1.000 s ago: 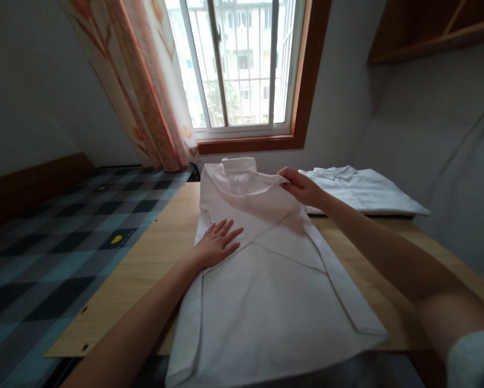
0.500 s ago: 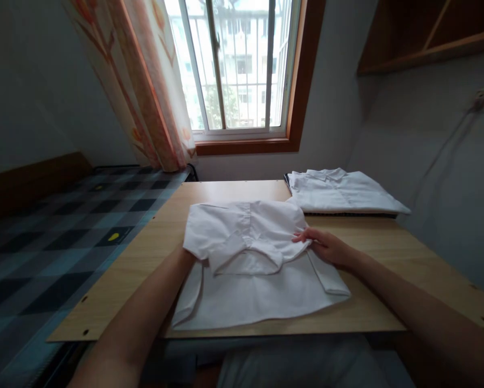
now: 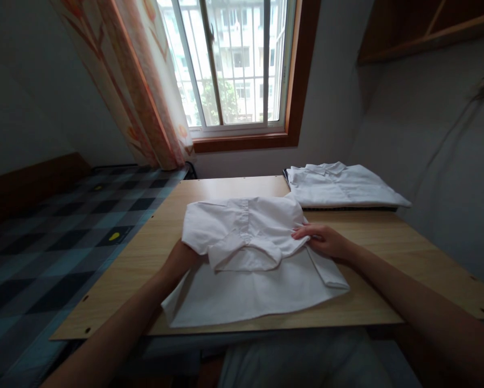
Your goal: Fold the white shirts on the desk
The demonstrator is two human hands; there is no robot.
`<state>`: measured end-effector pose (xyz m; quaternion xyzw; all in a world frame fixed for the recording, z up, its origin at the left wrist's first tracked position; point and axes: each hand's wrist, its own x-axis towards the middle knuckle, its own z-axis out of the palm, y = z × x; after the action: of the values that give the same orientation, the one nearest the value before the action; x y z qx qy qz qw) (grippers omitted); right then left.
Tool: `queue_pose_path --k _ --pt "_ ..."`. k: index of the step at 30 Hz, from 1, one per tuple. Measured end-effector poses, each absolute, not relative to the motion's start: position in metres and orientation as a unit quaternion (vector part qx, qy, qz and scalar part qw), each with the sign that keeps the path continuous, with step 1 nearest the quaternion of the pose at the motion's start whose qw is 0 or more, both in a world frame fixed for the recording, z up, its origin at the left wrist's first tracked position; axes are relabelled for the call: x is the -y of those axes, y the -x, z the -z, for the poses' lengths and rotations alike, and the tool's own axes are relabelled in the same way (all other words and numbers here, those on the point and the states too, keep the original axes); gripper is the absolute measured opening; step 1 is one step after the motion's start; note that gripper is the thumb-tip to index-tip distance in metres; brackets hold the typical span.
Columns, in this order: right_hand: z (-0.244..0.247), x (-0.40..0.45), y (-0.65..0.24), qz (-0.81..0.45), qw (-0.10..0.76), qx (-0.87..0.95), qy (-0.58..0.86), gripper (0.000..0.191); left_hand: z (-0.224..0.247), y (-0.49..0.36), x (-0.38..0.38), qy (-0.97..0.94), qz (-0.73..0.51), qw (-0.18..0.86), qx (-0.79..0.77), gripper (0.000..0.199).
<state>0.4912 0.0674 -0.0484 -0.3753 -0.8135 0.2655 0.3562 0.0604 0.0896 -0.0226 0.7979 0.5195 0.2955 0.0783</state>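
Note:
A white shirt [image 3: 242,291] lies on the wooden board, its upper part with the collar folded down toward me over the lower part. My right hand [image 3: 323,240] pinches the shirt's right edge, the fingers on top of the cloth. On the other side my left hand [image 3: 185,252] reaches beneath the folded upper part at the left edge; its fingers are hidden by the cloth. Near the left wrist the lower left corner of the shirt sticks out in a loose fold.
Folded white clothing [image 3: 343,186] rests on something dark at the board's back right. The wooden board [image 3: 387,237] has a checked bed [image 3: 76,237] to its left. Behind stand a curtain [image 3: 132,81] and a window; a wall shelf [image 3: 415,51] hangs upper right.
My left hand has shifted slightly, and the lower left side of the shirt has opened outward to the left. My right hand keeps its hold. The view has tilted a little.

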Motion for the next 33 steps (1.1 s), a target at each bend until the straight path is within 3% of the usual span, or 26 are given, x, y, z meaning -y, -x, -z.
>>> queue_pose_path --k 4,8,12,18,21,25,29,33 --pt "0.045 -0.065 -0.489 -0.233 0.373 0.812 0.384 0.022 0.026 -0.055 -0.062 -0.780 -0.317 0.057 -0.536 0.038" --pt "0.038 -0.060 -0.489 -0.133 0.383 0.819 0.406 0.012 0.033 -0.050 -0.035 -0.823 -0.256 -0.022 -0.507 0.036" --pt "0.036 -0.059 -0.493 -0.114 0.354 0.821 0.433 0.009 0.037 -0.048 -0.012 -0.819 -0.213 -0.090 -0.526 0.040" --pt "0.033 -0.054 -0.490 -0.008 0.258 0.864 0.433 0.021 0.037 -0.048 0.009 -0.833 -0.191 -0.092 -0.510 0.037" --pt "0.027 -0.044 -0.471 0.050 0.222 0.892 0.390 0.039 0.041 -0.047 0.020 -0.831 -0.200 -0.072 -0.515 0.040" --pt "0.022 -0.036 -0.432 0.022 0.180 0.934 0.308 0.059 0.054 -0.044 0.030 -0.834 -0.203 -0.078 -0.507 0.047" --pt "0.025 -0.043 -0.399 0.009 0.141 0.951 0.275 0.063 0.063 -0.039 0.029 -0.850 -0.168 -0.092 -0.491 0.052" --pt "0.032 -0.052 -0.378 0.018 0.128 0.945 0.300 0.053 0.063 -0.035 0.022 -0.858 -0.118 -0.088 -0.492 0.056"
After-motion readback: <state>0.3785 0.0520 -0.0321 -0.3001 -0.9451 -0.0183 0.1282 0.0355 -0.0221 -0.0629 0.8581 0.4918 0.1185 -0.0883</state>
